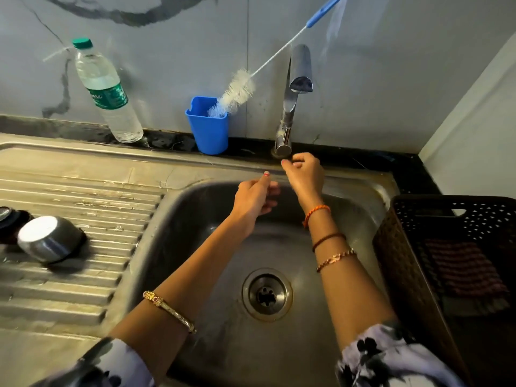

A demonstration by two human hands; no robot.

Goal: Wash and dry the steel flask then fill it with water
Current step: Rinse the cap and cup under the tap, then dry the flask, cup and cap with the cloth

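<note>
Steel flask (50,241) lying on drainboard: rigid, wet-slick, gripping mid-body | left hand (255,195) loosely curled, empty | right hand (303,174) pinching tap (284,135) base

The steel flask (49,239) lies on its side on the ribbed draining board, at the far left, well apart from the basin. Its rounded, shiny steel base faces the camera and catches the light. The body runs back and to the left, dark and blurred, so its colour and finish are hard to tell. A round, dark part with a metallic top (5,215) sits at the frame's left edge, just beside it; whether that is the flask's cap cannot be told.
</note>
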